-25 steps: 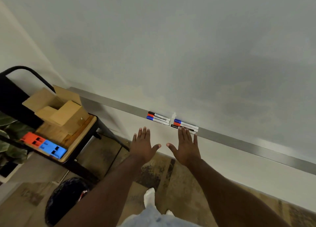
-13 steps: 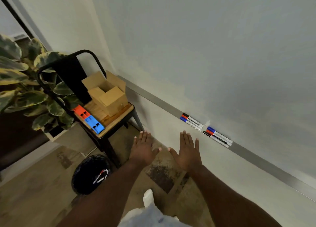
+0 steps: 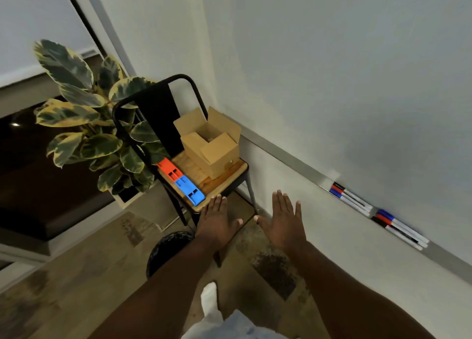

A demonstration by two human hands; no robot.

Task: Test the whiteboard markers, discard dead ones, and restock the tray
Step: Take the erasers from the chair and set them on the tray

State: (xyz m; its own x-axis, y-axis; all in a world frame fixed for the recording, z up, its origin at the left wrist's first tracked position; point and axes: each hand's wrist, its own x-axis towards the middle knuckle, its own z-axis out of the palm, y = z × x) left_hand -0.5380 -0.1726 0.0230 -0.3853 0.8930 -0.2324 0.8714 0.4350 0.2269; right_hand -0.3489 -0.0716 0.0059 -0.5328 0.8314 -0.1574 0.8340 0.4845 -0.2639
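Note:
Two groups of whiteboard markers lie on the metal tray under the whiteboard: a left group and a right group, with black, red and blue caps. My left hand and my right hand are held out flat in front of me, palms down, fingers straight, holding nothing. Both hands hover over the floor, left of the markers and just in front of the chair.
A black chair with a wooden seat carries an open cardboard box and red and blue marker packs. A black bin stands on the floor below it. A potted plant is behind the chair.
The view has swung left, so the markers now sit at the right and the chair, box and plant are central. Both hands stay flat and empty, now near the chair's front edge.

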